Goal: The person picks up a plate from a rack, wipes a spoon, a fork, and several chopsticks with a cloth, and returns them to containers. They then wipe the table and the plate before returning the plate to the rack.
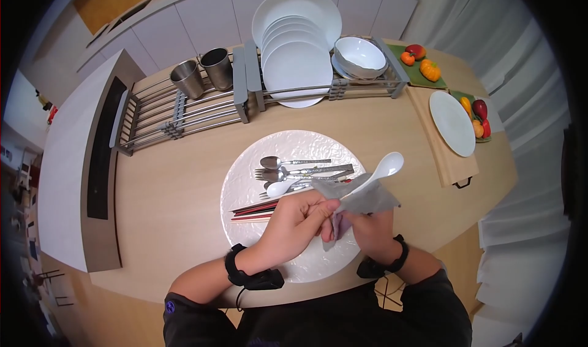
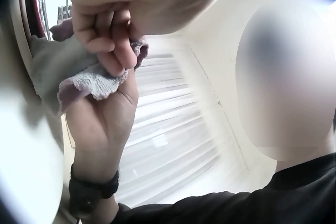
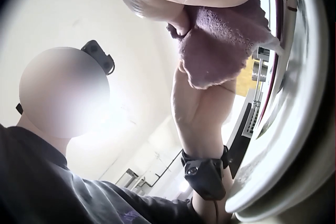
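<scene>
Over the round white textured placemat (image 1: 251,157), both hands meet at a white spoon (image 1: 388,164) and a grey-and-purple cloth (image 1: 367,199). My left hand (image 1: 293,227) pinches the spoon's handle end, its thumb on top. My right hand (image 1: 372,232) grips the cloth, which wraps the handle; the spoon's bowl sticks out to the upper right. The cloth's purple side (image 3: 223,45) hangs below the fingers in the right wrist view. On the placemat lie metal spoons and forks (image 1: 275,175), another white spoon (image 1: 278,189) and several chopsticks (image 1: 251,211), partly behind my left hand.
A dish rack (image 1: 245,80) at the back holds two metal cups (image 1: 218,67), white plates (image 1: 298,68) and bowls (image 1: 361,54). On the right, an oval white plate (image 1: 452,123) lies on a wooden board (image 1: 429,117), near toy-like fruit and vegetables (image 1: 430,71).
</scene>
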The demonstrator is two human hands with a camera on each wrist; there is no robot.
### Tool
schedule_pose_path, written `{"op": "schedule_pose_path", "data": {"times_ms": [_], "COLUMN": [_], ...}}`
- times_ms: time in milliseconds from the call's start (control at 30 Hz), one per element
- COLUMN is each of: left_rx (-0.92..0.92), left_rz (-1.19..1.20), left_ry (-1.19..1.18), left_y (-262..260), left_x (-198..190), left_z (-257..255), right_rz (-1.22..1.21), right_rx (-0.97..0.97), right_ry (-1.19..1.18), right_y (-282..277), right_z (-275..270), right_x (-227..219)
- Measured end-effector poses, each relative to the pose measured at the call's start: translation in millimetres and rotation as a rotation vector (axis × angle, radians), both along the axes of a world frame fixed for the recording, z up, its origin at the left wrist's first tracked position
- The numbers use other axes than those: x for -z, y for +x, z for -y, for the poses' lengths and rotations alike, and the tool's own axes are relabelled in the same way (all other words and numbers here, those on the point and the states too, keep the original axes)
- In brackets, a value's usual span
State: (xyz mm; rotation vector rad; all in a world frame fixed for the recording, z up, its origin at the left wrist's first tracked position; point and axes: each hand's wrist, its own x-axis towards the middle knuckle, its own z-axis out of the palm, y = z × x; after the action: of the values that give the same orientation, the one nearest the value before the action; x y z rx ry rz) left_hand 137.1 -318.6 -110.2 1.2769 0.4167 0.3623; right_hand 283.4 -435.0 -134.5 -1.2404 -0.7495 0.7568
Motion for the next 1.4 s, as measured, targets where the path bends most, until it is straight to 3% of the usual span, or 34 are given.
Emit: {"op": "schedule_pose_path", "data": {"times_ms": [67,167,367,500,600,700,800,900,1000,1033,1133,1267,1400], "left_rx": [0.029,-0.023,-0.044,-0.005,0.076,0.11,0.07,0.062,-0.07,-0.121,-0.263,-0.462,-0.502], "left_rz": [-0.064,-0.224,-0.113,-0.058,-0.075,-0.084,-0.01,-0.099,-0.14,-0.167,-0.307,-0.328,-0.383], "left_ry": [0.139,0.641,1.058,0.993,0.874,0.879,0.892,0.962,0.963,0.973,0.785,0.758,0.706], "left_y": [-1,-4,-9,-12,-14,-14,-16,-23,-38,-44,-69,-102,-124], "left_x": [-8,-20,-23,-29,-36,-29,-22,-33,-45,-50,-62,-42,-34], "left_z": [-3,0,-7,-5,-4,-5,-4,-8,-18,-25,-60,-145,-244], "right_rz": [-0.034,-0.482,-0.328,-0.021,0.058,0.012,-0.049,-0.161,-0.3,-0.291,-0.224,-0.471,-0.134], "right_rx": [-0.036,0.089,0.089,-0.003,-0.085,-0.05,-0.029,0.26,0.332,0.231,-0.121,-0.441,-0.259], "right_ry": [-0.051,0.177,0.207,0.067,0.008,0.038,0.262,0.301,0.263,0.319,0.46,0.62,0.603], "right_y": [13,25,41,50,51,57,74,79,121,136,175,192,198], "right_z": [1,-10,-13,-6,-7,-3,-5,-11,-13,-10,3,10,23], "right_x": [-1,-12,-12,-10,-14,-5,8,13,11,14,24,26,26]}}
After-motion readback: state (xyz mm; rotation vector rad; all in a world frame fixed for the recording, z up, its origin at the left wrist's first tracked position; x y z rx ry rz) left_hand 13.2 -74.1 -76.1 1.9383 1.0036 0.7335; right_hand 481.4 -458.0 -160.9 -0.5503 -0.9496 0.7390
